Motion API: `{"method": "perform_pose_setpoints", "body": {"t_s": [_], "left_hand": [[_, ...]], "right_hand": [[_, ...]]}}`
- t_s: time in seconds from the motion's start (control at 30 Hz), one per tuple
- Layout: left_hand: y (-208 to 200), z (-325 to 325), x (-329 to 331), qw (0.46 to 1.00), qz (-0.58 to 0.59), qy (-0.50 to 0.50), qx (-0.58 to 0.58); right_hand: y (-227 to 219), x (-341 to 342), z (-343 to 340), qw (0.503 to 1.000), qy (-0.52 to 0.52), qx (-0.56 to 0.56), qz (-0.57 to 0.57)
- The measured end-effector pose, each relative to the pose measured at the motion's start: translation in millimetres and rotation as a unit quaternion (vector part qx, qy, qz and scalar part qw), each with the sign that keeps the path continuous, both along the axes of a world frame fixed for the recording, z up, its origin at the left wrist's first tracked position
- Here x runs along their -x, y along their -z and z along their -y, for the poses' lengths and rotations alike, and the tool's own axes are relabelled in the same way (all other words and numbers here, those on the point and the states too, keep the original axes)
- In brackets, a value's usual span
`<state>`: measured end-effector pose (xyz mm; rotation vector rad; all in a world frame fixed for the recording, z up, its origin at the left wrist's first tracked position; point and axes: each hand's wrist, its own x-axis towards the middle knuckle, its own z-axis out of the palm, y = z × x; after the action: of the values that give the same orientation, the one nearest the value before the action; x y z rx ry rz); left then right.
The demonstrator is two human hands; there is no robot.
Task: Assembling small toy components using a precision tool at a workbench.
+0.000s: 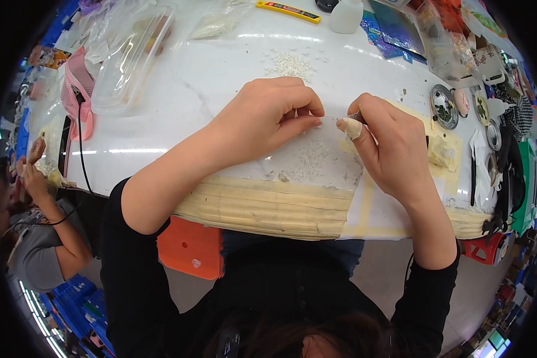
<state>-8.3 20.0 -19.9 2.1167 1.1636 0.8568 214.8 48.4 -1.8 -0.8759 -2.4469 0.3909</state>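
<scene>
My left hand (pixel 280 113) is closed over the white tabletop, thumb and forefinger pinched together at a tip too small to make out. Facing it, my right hand (pixel 394 143) is closed as well, with pale tape (pixel 352 127) wrapped around the thumb. Something small and greyish shows between that thumb and forefinger, but its kind is unclear. A narrow gap parts the two hands. Small white bead-like bits (pixel 310 161) lie scattered beneath them, and a denser pile of white bits (pixel 289 64) sits farther back.
Masking tape (pixel 262 206) covers the table's front edge. At left are a clear plastic box (pixel 134 65) and a pink mesh pouch (pixel 77 89) beside a black cable. A yellow cutter (pixel 288 11) and white bottle (pixel 346 16) stand behind; round tins (pixel 444 106) sit right. Another person works far left.
</scene>
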Motion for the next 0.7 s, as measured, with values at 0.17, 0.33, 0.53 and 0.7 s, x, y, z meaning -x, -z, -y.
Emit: {"method": "perform_pose_setpoints", "body": {"t_s": [0.17,0.33,0.53,0.7], "left_hand": [[3.6,0.1,-9.1,0.999,-0.035,-0.012,-0.007],[7.0,0.2,-9.5,0.998,-0.050,-0.025,-0.033],[-13.9,-1.3,-5.4,0.891,0.310,-0.042,0.329],[-12.8,8.6,-8.5,0.785,0.424,0.029,0.450]], "right_hand": [[-1.2,-1.2,-0.9,1.000,0.011,-0.008,-0.004],[-1.8,-1.1,-0.9,1.000,0.009,-0.005,-0.009],[0.1,-2.5,-2.4,0.996,-0.008,0.012,-0.085],[-9.0,0.4,6.7,0.988,-0.025,0.054,-0.143]]}}
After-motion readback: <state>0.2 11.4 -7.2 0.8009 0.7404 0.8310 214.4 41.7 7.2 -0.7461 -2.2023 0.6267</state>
